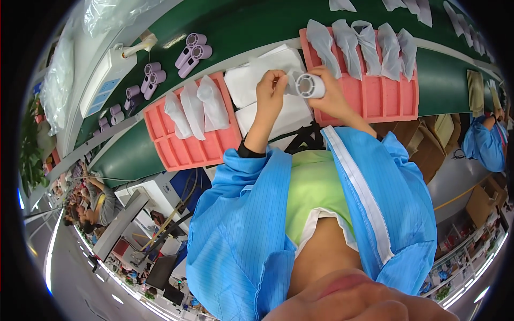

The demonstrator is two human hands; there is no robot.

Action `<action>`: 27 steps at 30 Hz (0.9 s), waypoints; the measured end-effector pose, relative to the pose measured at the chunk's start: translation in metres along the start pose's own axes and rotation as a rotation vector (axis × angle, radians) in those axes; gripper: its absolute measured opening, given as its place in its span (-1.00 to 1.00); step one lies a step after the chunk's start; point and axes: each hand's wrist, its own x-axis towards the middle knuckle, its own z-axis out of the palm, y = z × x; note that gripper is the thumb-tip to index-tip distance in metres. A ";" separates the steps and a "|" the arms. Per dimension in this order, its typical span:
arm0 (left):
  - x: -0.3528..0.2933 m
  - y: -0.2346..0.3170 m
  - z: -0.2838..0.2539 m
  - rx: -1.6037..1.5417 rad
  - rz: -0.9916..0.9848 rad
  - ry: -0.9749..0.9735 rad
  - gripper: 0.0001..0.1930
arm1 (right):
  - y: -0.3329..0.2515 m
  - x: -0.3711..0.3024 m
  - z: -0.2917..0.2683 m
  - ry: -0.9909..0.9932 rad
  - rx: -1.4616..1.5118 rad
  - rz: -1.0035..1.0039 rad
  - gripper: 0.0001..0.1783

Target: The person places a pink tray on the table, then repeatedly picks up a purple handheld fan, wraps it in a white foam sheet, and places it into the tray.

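In front of my chest, my right hand (333, 96) is wrapped round a pale, hair-dryer-shaped housing (310, 85). Its round, spoked open end faces up, and the palm hides the rest of it. My left hand (271, 90) pinches a thin, translucent white sleeve (292, 81) beside that end. Whether the sleeve covers any of the housing I cannot tell. Beneath both hands lies a stack of flat white bags or sheets (251, 85). To its left, a pink compartment tray (184, 152) carries three white-wrapped pieces (194, 109); the pink tray on the right (369, 99) carries several more (367, 48).
Along the green belt (225, 27) stand several lilac housings (193, 53) in pairs. A white box-shaped device (110, 75) is at the left, near clear plastic film (56, 80). More wrapped pieces (409, 9) lie at the far side. Another person in blue (486, 142) is at the right, beside cardboard boxes (484, 203).
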 end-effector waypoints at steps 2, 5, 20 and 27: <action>-0.004 0.022 0.008 -0.139 0.026 0.040 -0.87 | -0.008 0.002 0.006 0.033 -0.057 -0.012 -0.36; -0.002 0.032 0.012 -0.342 -0.020 0.091 -0.90 | -0.029 0.006 0.012 0.090 -0.173 -0.035 -0.32; -0.010 0.078 0.042 0.447 0.473 0.207 -0.41 | -0.046 0.041 -0.002 0.392 -0.330 0.028 -0.22; 0.000 0.093 -0.006 0.199 0.244 0.001 -0.31 | -0.068 0.002 -0.026 0.119 0.114 -0.022 -0.22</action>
